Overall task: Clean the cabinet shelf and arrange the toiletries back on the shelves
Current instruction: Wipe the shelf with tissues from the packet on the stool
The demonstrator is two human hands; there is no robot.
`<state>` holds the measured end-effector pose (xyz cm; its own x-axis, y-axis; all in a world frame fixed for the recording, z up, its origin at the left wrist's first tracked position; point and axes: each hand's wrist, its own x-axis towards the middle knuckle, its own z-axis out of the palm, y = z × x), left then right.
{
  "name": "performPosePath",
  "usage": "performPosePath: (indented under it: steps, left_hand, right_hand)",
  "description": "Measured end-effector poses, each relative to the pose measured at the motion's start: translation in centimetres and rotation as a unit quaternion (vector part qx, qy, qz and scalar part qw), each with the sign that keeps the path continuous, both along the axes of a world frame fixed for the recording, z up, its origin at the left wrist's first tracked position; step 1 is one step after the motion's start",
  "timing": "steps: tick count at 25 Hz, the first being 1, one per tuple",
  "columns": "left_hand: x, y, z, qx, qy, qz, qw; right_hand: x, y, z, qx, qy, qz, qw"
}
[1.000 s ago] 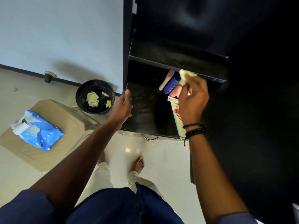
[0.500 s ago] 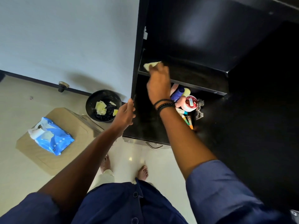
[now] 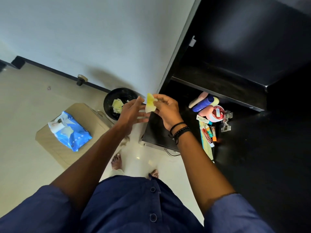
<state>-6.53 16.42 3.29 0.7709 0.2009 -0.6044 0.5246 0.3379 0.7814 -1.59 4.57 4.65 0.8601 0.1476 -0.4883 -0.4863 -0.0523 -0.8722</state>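
Fingers of the right hand pinch a yellow wipe, left hand open beside it, above the bin, presumably for discarding

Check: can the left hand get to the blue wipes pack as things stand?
Probably yes: the left hand is open, and nothing lies between it and the wipes pack on the board.

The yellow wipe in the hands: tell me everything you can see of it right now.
The yellow wipe is a small, thin, crumpled sheet, pale yellow with whiter folds, soft like tissue or cloth. It hangs upright in the air, pinched by the right hand at its right edge, with the open left hand right beside it. It sits in front of the cabinet's left edge, near the black bin.
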Motion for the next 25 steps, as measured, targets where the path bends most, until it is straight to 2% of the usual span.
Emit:
performPosePath:
  steps: [3,5,9,12,14,16,18,20,25]
  left_hand:
    - [0.1,2.7,-0.1,0.001,-0.02,0.001,1.0]
    - [0.3,4.6,-0.6,0.019,-0.018,0.009,1.0]
    - [0.6,9.2,-2.3,0.049,0.025,0.044,0.998]
    - [0.7,12.3,-3.8,0.057,0.065,0.045,0.995]
    - [0.6,13.7,-4.8,0.068,0.082,0.04,0.994]
    - [0.5,14.8,-5.6,0.075,0.09,0.04,0.992]
    - [0.3,15.6,-6.4,0.082,0.101,0.037,0.991]
    - [0.1,15.6,-7.1,0.086,0.111,0.022,0.99]
    - [1.0,12.5,-7.0,0.088,0.109,-0.058,0.989]
  right_hand:
    - [0.2,2.2,0.1,0.043,0.062,0.025,0.997]
    - [0.8,4.0,-0.7,0.03,0.076,0.029,0.996]
    - [4.0,8.2,-4.3,-0.136,0.024,0.039,0.99]
    - [6.8,11.6,-6.8,-0.206,0.021,0.044,0.977]
    - [8.5,13.3,-8.2,-0.262,-0.014,0.091,0.961]
    - [9.1,14.5,-8.7,-0.301,-0.044,0.179,0.936]
    - [8.9,14.8,-9.2,-0.293,-0.034,0.202,0.934]
    - [7.6,13.7,-9.6,-0.273,-0.014,0.181,0.945]
    - [2.9,8.0,-10.3,-0.28,0.033,0.169,0.944]
